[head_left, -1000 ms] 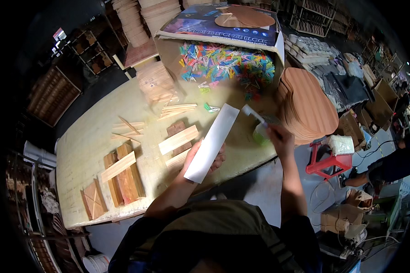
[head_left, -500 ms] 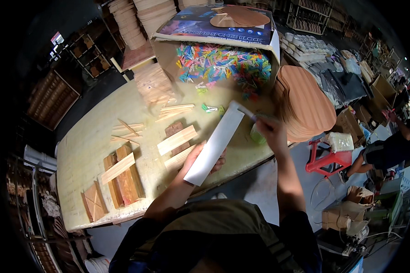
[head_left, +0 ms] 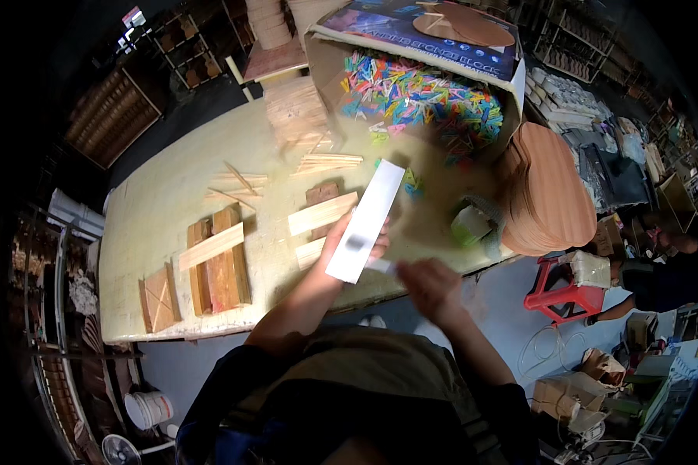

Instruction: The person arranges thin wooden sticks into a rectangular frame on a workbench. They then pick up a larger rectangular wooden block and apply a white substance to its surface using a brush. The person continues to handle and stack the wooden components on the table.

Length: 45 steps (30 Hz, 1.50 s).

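Note:
My left hand (head_left: 336, 239) is wrapped around a long, flat white strip (head_left: 372, 221) from beneath, its thumb and fingertips showing at the edges. The strip tilts up and to the right above the table, with a dark shadow patch on its lower half. Close by the strip's lower right edge, my right hand (head_left: 433, 288) is closed on a thin tool with a pale flat end (head_left: 381, 266); motion blurs it and its exact kind is unclear. Two thin wooden slats (head_left: 323, 213) lie left of my left hand, the upper one across a brown block (head_left: 322, 193).
Colourful clothespins (head_left: 426, 97) fill an open cardboard box (head_left: 508, 105) at the back. Right of it stand stacked brown guitar-shaped panels (head_left: 554, 190), near a tub with green on it (head_left: 471, 225). Wooden blocks (head_left: 236, 287) and loose sticks (head_left: 329, 163) lie leftward. A red stool (head_left: 554, 298) stands on the floor.
My right hand has come down and nearer, from beside the green tub to the strip's lower end. The whole view has shifted, and the strip now looks brighter with a dark patch.

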Each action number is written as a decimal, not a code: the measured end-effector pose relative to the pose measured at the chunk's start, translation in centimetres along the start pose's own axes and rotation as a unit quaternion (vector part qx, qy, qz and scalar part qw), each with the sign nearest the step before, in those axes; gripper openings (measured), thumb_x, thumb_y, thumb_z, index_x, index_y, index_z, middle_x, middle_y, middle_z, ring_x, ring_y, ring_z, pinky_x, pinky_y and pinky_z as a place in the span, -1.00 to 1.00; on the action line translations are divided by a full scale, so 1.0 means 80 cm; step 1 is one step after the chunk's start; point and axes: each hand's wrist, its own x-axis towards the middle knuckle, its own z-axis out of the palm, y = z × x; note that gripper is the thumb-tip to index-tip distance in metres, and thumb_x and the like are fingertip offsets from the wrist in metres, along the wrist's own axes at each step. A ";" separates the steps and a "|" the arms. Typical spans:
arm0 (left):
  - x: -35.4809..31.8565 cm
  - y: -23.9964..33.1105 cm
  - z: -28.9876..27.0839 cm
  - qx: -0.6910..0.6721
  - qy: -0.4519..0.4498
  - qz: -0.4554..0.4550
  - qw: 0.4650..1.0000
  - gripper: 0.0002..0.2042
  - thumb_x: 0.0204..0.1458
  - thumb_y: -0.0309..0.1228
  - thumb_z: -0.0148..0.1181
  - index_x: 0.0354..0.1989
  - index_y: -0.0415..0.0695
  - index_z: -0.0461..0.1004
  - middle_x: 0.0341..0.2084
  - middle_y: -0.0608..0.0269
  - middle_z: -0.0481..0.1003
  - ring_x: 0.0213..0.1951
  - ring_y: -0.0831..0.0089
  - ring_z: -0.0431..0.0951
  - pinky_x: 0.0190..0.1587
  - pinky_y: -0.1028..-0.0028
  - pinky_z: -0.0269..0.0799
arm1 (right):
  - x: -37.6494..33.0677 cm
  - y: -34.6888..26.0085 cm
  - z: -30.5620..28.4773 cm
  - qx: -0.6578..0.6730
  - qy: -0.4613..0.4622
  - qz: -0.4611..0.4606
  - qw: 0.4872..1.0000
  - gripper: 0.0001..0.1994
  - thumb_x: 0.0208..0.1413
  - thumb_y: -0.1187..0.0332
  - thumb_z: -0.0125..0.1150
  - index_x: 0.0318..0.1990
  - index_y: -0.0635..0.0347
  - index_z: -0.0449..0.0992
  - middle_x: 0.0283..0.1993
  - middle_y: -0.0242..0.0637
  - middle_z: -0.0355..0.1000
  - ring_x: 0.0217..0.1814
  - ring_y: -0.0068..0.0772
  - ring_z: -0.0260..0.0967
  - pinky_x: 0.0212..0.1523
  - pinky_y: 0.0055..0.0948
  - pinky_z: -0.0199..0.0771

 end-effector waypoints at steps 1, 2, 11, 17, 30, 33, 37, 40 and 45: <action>-0.006 -0.009 0.025 0.125 0.103 0.080 0.984 -0.40 0.14 -0.05 0.00 0.08 -0.42 0.24 -0.21 0.06 0.35 -0.31 0.37 0.28 -0.38 0.50 0.27 | 0.002 0.013 0.003 -0.019 0.016 0.069 0.997 -0.78 -0.13 0.46 0.36 -0.24 0.10 0.61 -0.49 -0.35 0.40 -0.53 -0.39 0.38 -0.55 -0.40 0.39; 0.004 0.001 0.010 -0.018 -0.072 0.005 0.997 -0.39 0.13 -0.06 0.03 0.10 -0.42 0.23 -0.21 0.02 0.36 -0.27 0.32 0.32 -0.32 0.46 0.36 | 0.005 0.021 0.007 -0.032 0.030 0.132 0.990 -0.76 -0.14 0.45 0.35 -0.23 0.07 0.61 -0.49 -0.37 0.38 -0.53 -0.39 0.37 -0.56 -0.39 0.38; -0.027 0.029 -0.004 0.021 -0.102 0.107 0.989 -0.46 0.14 -0.14 0.02 0.11 -0.39 0.23 -0.17 -0.06 0.35 -0.18 0.18 0.37 -0.21 0.42 0.44 | 0.011 0.013 0.025 0.048 0.011 0.129 0.990 -0.77 -0.09 0.50 0.34 -0.20 0.15 0.61 -0.45 -0.26 0.45 -0.54 -0.33 0.37 -0.55 -0.39 0.36; -0.089 0.065 0.000 -0.056 -0.029 0.137 0.989 -0.48 0.17 -0.10 -0.05 0.10 -0.34 0.28 -0.26 0.04 0.39 -0.29 0.24 0.36 -0.29 0.39 0.39 | 0.028 -0.030 0.060 0.046 -0.073 -0.055 0.995 -0.78 -0.10 0.52 0.34 -0.21 0.18 0.60 -0.44 -0.23 0.45 -0.52 -0.26 0.37 -0.54 -0.37 0.38; -0.526 0.234 -0.152 0.064 0.173 0.639 0.747 -0.48 0.24 -0.09 -0.14 0.22 -0.23 0.23 0.10 0.01 0.38 0.09 0.13 0.41 0.18 0.17 0.32 | -0.012 -0.063 0.105 0.224 0.068 0.370 0.899 -0.76 0.22 0.39 0.06 -0.04 0.33 0.50 -0.50 -0.55 0.24 -0.53 -0.78 0.02 -0.53 -0.71 -0.01; -0.584 0.263 -0.171 -0.012 0.263 0.677 0.687 -0.51 0.27 -0.12 -0.21 0.23 -0.21 0.21 0.14 0.03 0.35 0.15 0.12 0.35 0.25 0.15 0.23 | -0.002 -0.091 0.120 0.249 0.060 0.378 0.890 -0.74 0.23 0.35 0.07 -0.03 0.34 0.50 -0.52 -0.57 0.23 -0.55 -0.80 -0.01 -0.54 -0.71 -0.06; -0.601 0.305 -0.196 -0.072 0.257 0.718 0.643 -0.58 0.30 -0.23 -0.26 0.21 -0.24 0.18 0.15 0.00 0.33 0.17 0.12 0.33 0.28 0.15 0.21 | 0.014 -0.123 0.140 0.248 0.021 0.367 0.896 -0.71 0.24 0.32 0.07 -0.02 0.36 0.49 -0.52 -0.56 0.25 -0.57 -0.80 -0.01 -0.56 -0.71 -0.06; -0.602 0.332 -0.224 -0.093 0.245 0.738 0.622 -0.61 0.31 -0.26 -0.26 0.18 -0.25 0.20 0.13 0.01 0.34 0.17 0.14 0.33 0.27 0.16 0.23 | 0.023 -0.145 0.149 0.238 -0.003 0.373 0.897 -0.71 0.24 0.31 0.08 -0.01 0.35 0.49 -0.52 -0.56 0.27 -0.58 -0.80 0.01 -0.56 -0.71 -0.06; -0.593 0.366 -0.264 -0.093 0.360 0.744 0.555 -0.69 0.31 -0.25 -0.25 0.05 -0.18 0.27 -0.06 0.10 0.41 -0.02 0.26 0.44 0.04 0.19 0.40 | 0.004 -0.152 0.155 0.198 -0.012 0.376 0.905 -0.71 0.24 0.30 0.08 -0.02 0.33 0.49 -0.52 -0.55 0.29 -0.59 -0.80 0.06 -0.57 -0.74 -0.02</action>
